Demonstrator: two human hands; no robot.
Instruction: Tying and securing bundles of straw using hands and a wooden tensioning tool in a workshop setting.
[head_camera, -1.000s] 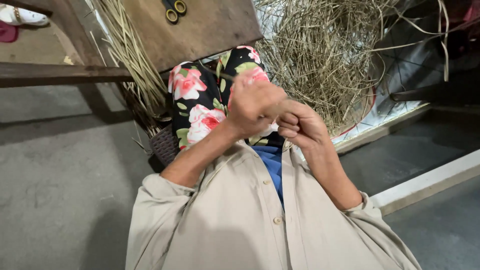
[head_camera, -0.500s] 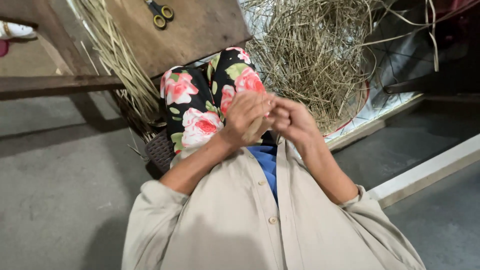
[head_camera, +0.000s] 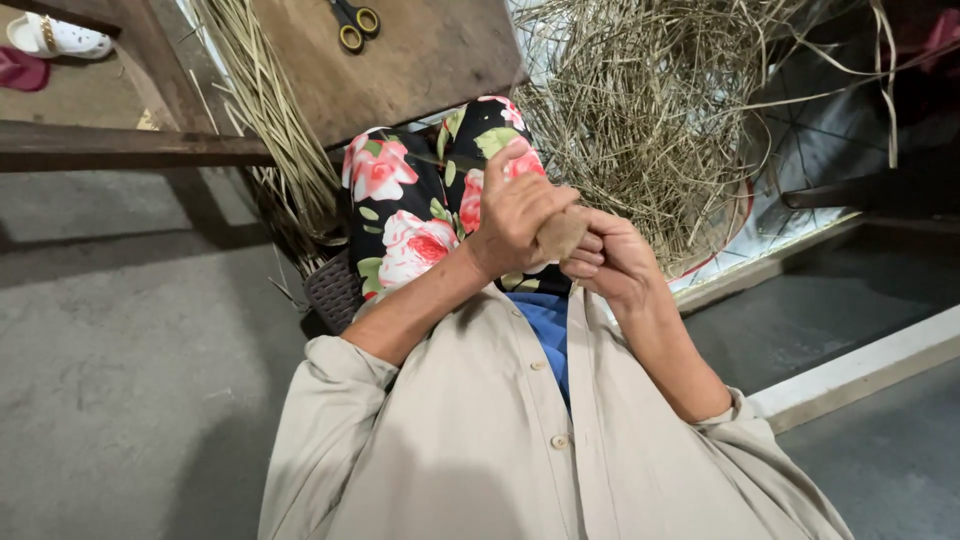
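I sit looking down at my lap, in floral trousers and a beige shirt. Both hands meet in front of my knees. My left hand is wrapped around a small tan object, thumb raised. My right hand pinches the same object from the right with its fingertips. Most of the object is hidden by my fingers, so I cannot tell what it is.
A wooden board ahead carries yellow-handled scissors. A bundle of long straw strands hangs at its left, and a loose pile of dry grass lies to the right. A dark woven basket sits by my leg. A white sandal lies far left.
My hands stay together over my lap and have shifted only slightly. The tan object now shows between them, where earlier my fingers covered it.
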